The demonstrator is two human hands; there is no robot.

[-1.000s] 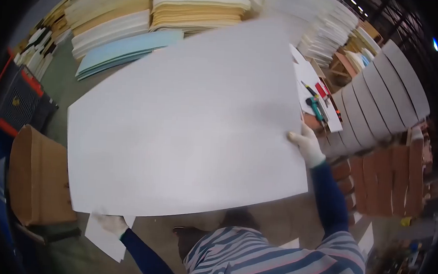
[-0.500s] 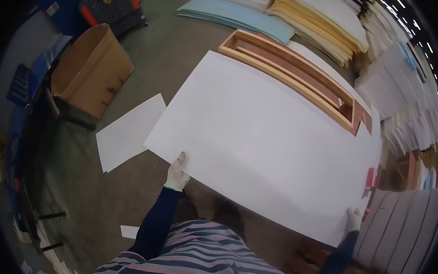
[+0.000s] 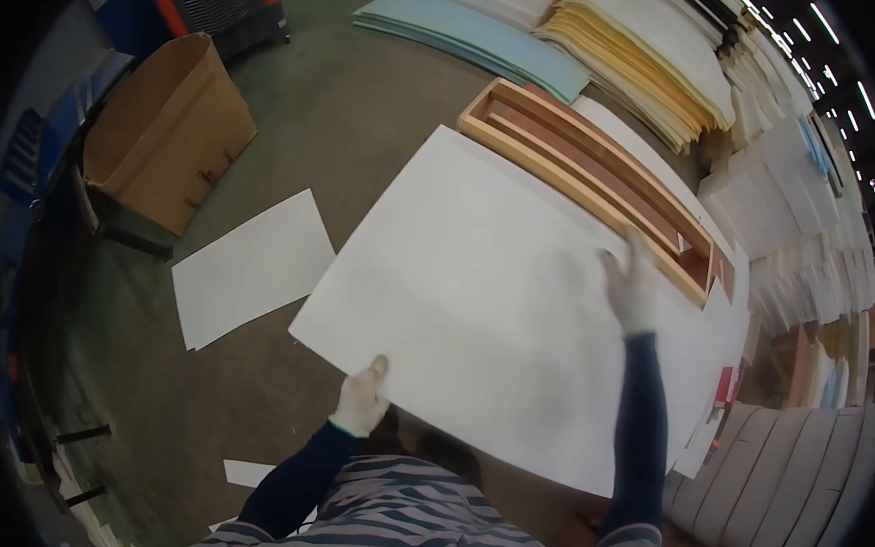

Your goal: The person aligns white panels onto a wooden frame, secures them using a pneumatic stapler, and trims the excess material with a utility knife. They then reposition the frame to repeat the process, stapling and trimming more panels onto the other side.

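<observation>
A large white sheet [image 3: 457,275] lies in front of me, its near edge towards my body. My left hand [image 3: 362,399], in a pale glove, grips that near edge close to the left corner, thumb on top and the fingers hidden underneath. Over the right part of the sheet is my right hand [image 3: 631,285], gloved too and slightly blurred, with thumb and fingers apart and nothing in them. Its fingertips are right by the long wooden frame [image 3: 583,187], which runs along the sheet's far edge and has an inner bar lengthwise.
On the floor at left lies a smaller white sheet [image 3: 253,267], with a cardboard box [image 3: 180,137] beyond it. Blue sheets [image 3: 472,40] and yellowish sheets [image 3: 630,70] are stacked at the back. Grey padded pieces [image 3: 775,485] stand at right, near a red object [image 3: 726,384].
My right hand has left the sheet's near right corner and moved up and left across it towards the wooden frame. My left hand keeps its grip; the sheet has shifted slightly nearer in view.
</observation>
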